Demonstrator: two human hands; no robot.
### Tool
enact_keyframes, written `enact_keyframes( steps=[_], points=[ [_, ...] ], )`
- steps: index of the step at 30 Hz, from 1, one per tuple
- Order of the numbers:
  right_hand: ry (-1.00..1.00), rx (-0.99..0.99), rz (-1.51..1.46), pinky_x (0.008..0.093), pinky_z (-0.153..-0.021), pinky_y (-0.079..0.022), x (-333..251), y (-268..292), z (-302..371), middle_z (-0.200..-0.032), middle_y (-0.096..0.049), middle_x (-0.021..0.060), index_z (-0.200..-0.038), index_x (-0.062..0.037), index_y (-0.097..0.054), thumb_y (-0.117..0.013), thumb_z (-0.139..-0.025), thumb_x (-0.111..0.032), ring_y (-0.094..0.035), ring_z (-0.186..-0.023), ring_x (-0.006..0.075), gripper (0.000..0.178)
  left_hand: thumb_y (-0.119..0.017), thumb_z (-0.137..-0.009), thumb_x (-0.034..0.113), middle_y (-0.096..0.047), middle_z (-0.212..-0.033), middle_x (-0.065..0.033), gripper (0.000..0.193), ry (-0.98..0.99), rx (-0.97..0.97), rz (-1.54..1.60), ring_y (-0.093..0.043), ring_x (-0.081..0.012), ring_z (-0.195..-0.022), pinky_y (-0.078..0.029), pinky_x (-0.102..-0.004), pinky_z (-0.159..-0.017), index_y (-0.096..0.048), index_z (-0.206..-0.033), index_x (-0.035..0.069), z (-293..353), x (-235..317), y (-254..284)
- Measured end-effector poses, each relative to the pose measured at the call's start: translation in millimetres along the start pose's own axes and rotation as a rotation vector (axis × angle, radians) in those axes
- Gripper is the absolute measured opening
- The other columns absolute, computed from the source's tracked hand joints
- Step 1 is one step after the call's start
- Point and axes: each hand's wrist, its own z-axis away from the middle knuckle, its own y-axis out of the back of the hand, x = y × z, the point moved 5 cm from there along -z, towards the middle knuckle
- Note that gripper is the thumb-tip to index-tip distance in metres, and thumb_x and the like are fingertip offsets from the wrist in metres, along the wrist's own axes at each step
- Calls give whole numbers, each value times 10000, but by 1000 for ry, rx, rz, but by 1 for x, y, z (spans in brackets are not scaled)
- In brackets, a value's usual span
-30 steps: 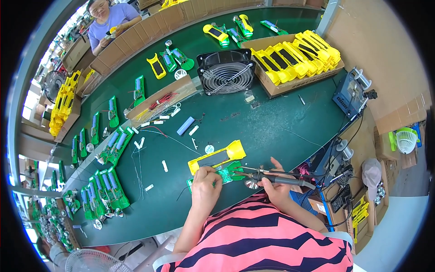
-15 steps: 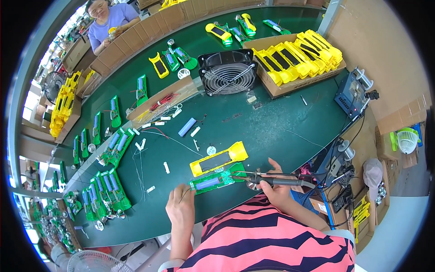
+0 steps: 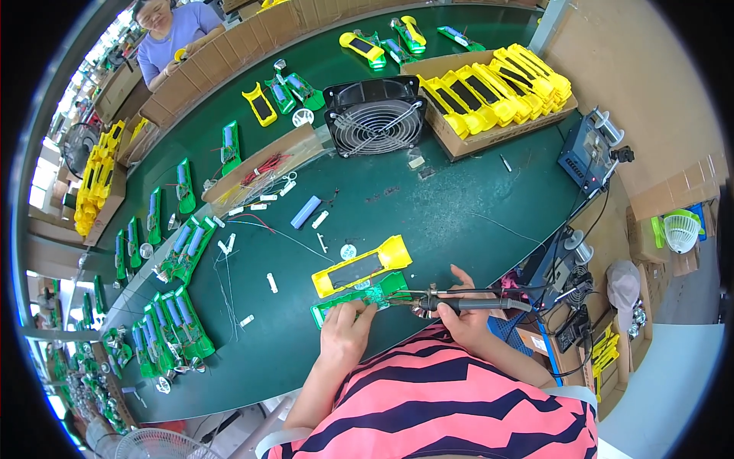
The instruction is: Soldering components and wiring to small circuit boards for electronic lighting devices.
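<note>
A green flashlight housing (image 3: pixel 396 284) with a circuit board lies near the table's front edge. My left hand (image 3: pixel 345 330) is over its left part, fingertips pinched together beside the board. What they pinch is hidden, and the hand covers the battery there. My right hand (image 3: pixel 465 321) holds a soldering iron (image 3: pixel 482 304) by its dark handle, with a thin rod running alongside; its tip points left at the board. Just beyond the housing lies a yellow cover (image 3: pixel 355 269) with a dark panel. A small shiny reflector cup (image 3: pixel 420 310) shows below the iron's tip.
A black fan (image 3: pixel 376 118) stands at the back, beside a carton of yellow covers (image 3: pixel 489 92). Several green housings with batteries (image 3: pixel 176 315) lie at left. A loose blue battery (image 3: pixel 306 212) lies mid-table. A soldering station (image 3: pixel 585 157) is at right. Another person (image 3: pixel 177 38) sits beyond the cardboard wall.
My left hand has moved right, from the housing's left end onto its middle, and now covers the battery. The right hand and soldering iron stay nearly in place. The view has shifted slightly.
</note>
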Motion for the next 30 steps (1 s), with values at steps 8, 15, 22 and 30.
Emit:
enact_keyframes(
  steps=[8, 15, 22, 30],
  points=[
    [18, -9, -18, 488, -980, -286, 1, 0, -1, -566, -599, 23, -840, -13, -596, -572, -740, -49, -571, -570, 85, 109, -635, -604, 14, -491, -741, -51, 279, -71, -137, -72, -516, -199, -638, -435, -306, -569, -630, -881, 46, -5, 4, -1],
    [-6, -21, -43, 491, -991, -261, 8, -6, 6, -608, -597, 17, -862, -19, -563, -573, -740, -32, -582, -621, 89, 124, -638, -601, 22, -487, -739, -42, 273, -87, -164, -82, -516, -189, -639, -437, -304, -565, -634, -872, 53, -5, 5, 1],
    [-83, 48, -85, 492, -950, -325, 14, -8, 10, -698, -583, 73, -794, -27, -608, -647, -677, -68, -581, -656, 161, 129, -635, -616, 18, -479, -725, -35, 247, -92, -162, -83, -514, -178, -631, -438, -294, -552, -636, -860, 56, -6, 3, -1],
    [-128, 12, -139, 479, -971, -302, 20, -6, 15, -730, -604, 87, -870, -7, -558, -593, -741, -31, -609, -736, 173, 136, -631, -622, 13, -480, -725, -43, 232, -66, -157, -89, -516, -189, -632, -438, -301, -549, -633, -851, 54, -7, 4, 1]
  ],
)
